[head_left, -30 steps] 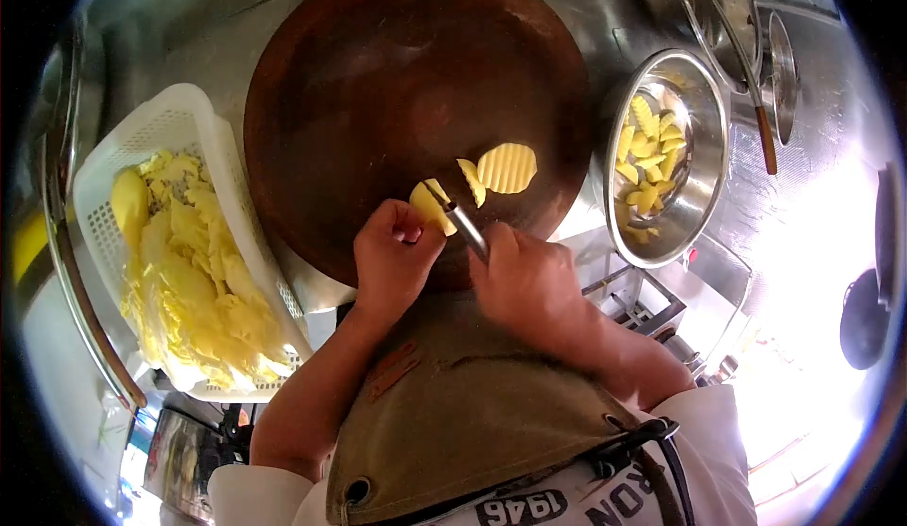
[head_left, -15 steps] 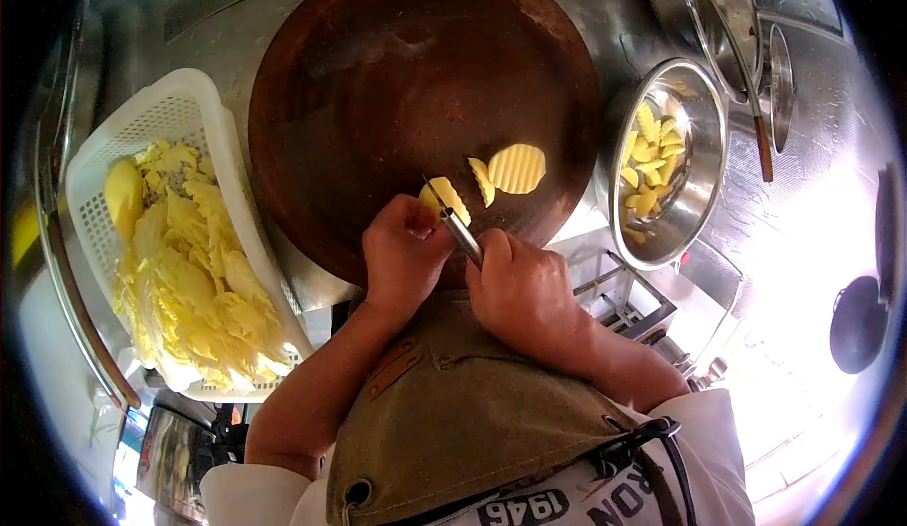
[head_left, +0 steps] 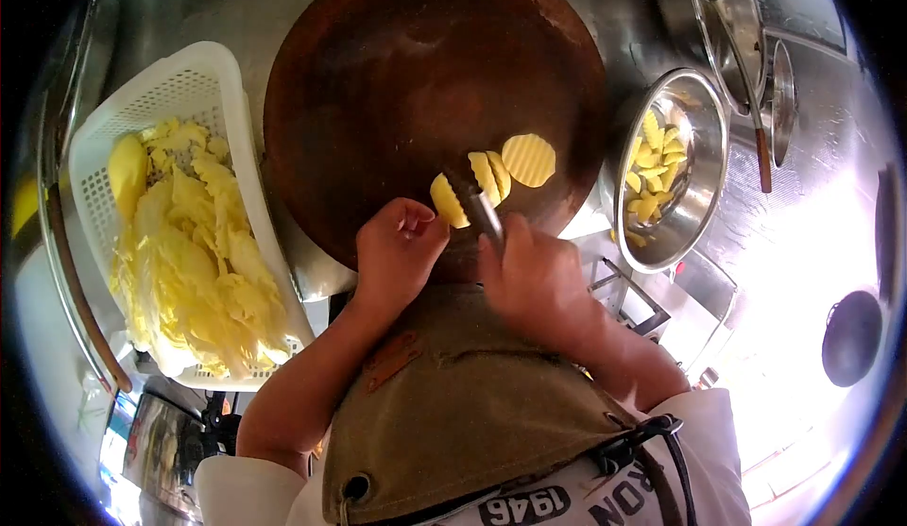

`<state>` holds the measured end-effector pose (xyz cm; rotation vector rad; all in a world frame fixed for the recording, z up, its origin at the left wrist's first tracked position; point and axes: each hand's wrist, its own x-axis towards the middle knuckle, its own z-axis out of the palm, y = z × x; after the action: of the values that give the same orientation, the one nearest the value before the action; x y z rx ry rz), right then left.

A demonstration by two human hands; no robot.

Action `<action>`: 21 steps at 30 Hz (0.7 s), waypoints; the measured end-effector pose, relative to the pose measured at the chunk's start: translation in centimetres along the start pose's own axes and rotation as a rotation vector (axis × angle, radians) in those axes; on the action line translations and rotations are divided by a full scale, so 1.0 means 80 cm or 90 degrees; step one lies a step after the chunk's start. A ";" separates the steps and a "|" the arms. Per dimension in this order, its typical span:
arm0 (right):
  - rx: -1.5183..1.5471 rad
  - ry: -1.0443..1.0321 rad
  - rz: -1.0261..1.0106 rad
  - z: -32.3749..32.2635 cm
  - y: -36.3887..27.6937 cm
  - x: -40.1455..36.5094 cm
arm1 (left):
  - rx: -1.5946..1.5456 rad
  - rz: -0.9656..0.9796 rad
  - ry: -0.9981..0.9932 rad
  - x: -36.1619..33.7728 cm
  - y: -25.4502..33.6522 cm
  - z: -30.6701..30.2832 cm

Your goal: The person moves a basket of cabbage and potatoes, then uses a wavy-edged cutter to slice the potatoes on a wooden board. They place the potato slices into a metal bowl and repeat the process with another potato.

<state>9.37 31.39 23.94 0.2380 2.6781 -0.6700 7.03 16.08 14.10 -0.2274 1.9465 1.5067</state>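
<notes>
A round brown cutting board (head_left: 406, 73) lies in front of me. My right hand (head_left: 539, 271) is closed round the silver handle of a knife (head_left: 486, 216), whose dark blade stands between pieces of potato. Left of the blade is a yellow potato chunk (head_left: 447, 201); my left hand (head_left: 402, 243), fingers curled, touches its near left side. On the blade's right, cut slices (head_left: 489, 177) lean together. A ridged round slice (head_left: 529, 161) lies flat just beyond them.
At the left, a white perforated basket (head_left: 243, 139) holds cabbage leaves (head_left: 194, 262) and a whole peeled potato (head_left: 127, 175). A steel bowl (head_left: 704, 181) with cut potato pieces stands at the right, near steel pans (head_left: 746, 25) and a wooden-handled ladle (head_left: 763, 160).
The knife has moved from the potato chunk's top to its right side. Another slice now stands by the leaning one. My left hand has shifted slightly left, and the camera view has shifted a little.
</notes>
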 end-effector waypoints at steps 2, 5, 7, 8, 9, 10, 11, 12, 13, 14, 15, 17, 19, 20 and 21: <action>0.007 -0.001 -0.028 0.008 0.000 -0.001 | 0.005 0.022 0.019 0.002 0.007 0.005; 0.008 -0.022 -0.039 0.016 -0.002 -0.002 | 0.021 0.005 0.006 0.007 0.003 0.006; 0.005 -0.032 -0.027 0.017 -0.004 -0.003 | 0.000 0.006 0.007 0.007 0.004 0.008; 0.006 -0.031 -0.018 0.018 -0.006 -0.003 | -0.011 0.007 0.008 0.007 0.005 0.008; 0.007 -0.029 -0.011 0.019 -0.008 -0.002 | -0.001 0.014 0.012 0.007 0.004 0.009; 0.007 -0.042 0.002 0.025 -0.006 0.001 | 0.010 0.021 0.017 0.008 0.003 0.009; 0.006 -0.055 0.015 0.035 -0.001 0.006 | 0.021 0.028 0.022 0.008 0.000 0.009; 0.006 -0.068 0.028 0.043 0.003 0.011 | 0.023 0.017 0.018 0.011 -0.003 0.008; 0.000 -0.087 0.042 0.045 0.002 0.010 | 0.026 0.004 0.008 0.012 -0.007 0.007; -0.007 -0.103 0.052 0.047 0.002 0.013 | 0.029 -0.006 0.001 0.012 -0.008 0.006; -0.015 -0.112 0.056 0.046 0.004 0.020 | 0.043 0.004 0.003 0.014 -0.003 0.005; -0.083 -0.055 -0.031 0.027 0.018 0.015 | 0.074 0.015 0.000 0.007 0.008 0.003; 0.077 0.016 0.005 -0.001 0.036 0.006 | 0.043 -0.005 0.003 0.003 0.004 0.002; 0.273 0.052 0.092 -0.019 0.043 -0.003 | 0.028 -0.019 0.003 -0.001 0.003 0.004; 0.326 0.066 0.159 -0.038 0.050 -0.008 | 0.069 0.049 0.032 -0.005 0.007 0.008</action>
<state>10.02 36.33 24.99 0.7421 2.4601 -1.2754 7.30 16.70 14.71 -0.1461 2.0903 1.4513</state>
